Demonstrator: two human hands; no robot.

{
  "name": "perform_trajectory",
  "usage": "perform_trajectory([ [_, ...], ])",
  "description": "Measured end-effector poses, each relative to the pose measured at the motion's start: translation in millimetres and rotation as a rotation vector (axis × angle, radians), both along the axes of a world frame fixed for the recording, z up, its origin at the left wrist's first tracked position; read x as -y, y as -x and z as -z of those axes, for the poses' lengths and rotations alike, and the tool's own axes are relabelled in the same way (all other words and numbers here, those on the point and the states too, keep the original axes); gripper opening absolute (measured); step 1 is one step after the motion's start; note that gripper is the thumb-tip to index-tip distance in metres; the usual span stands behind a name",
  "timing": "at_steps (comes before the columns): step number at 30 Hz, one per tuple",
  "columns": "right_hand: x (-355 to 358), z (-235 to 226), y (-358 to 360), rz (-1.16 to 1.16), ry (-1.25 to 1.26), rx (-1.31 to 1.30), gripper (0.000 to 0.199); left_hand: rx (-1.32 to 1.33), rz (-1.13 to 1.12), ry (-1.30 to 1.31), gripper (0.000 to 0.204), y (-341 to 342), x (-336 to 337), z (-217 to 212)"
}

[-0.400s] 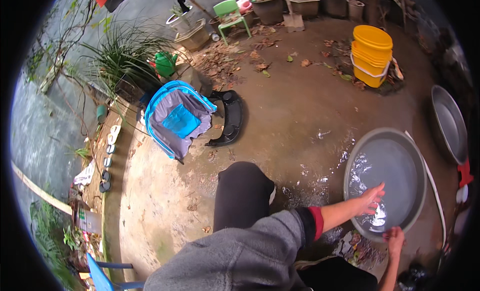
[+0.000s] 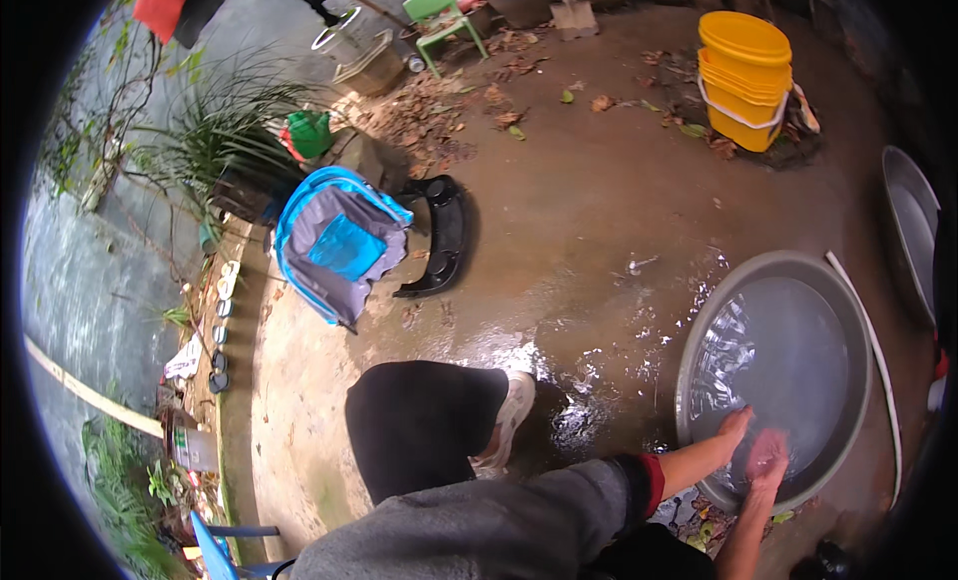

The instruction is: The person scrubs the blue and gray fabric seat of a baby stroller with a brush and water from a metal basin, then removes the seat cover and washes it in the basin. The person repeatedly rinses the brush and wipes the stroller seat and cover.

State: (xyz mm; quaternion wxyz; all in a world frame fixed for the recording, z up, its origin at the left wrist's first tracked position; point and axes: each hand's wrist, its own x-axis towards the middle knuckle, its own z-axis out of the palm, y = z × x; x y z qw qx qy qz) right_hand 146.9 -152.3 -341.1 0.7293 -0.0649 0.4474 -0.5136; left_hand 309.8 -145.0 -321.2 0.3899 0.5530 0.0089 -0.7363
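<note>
A wide grey basin of slightly cloudy water stands on the wet ground at my right. Both my hands are inside its near side, close together. My left hand is at the water's surface, its fingers pointing down and partly hidden. Beside it on the right, my right hand is dipped in the water with its reddish palm side showing and fingers stretched out. I see no object in either hand. Ripples and glare cover part of the water.
A white hose runs along the basin's right side, with another metal basin beyond. Stacked yellow buckets stand farther off. Left of them are a blue-grey fabric seat, a black curved tray and a green chair.
My left hand has lowered to the water. My right hand has moved from the basin's near rim into the water. The view has shifted and my knee appears farther left.
</note>
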Motion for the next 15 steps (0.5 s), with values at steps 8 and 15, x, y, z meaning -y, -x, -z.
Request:
perform_trajectory([
  [8,-21,-111,-116,0.194,0.224,-0.252,0.057,2.166,0.143,0.433,0.061,105,24,29],
  [15,-27,-144,-141,-0.049,0.438,-0.083,0.066,1.422,0.416,0.979,0.077,28,-9,-61],
])
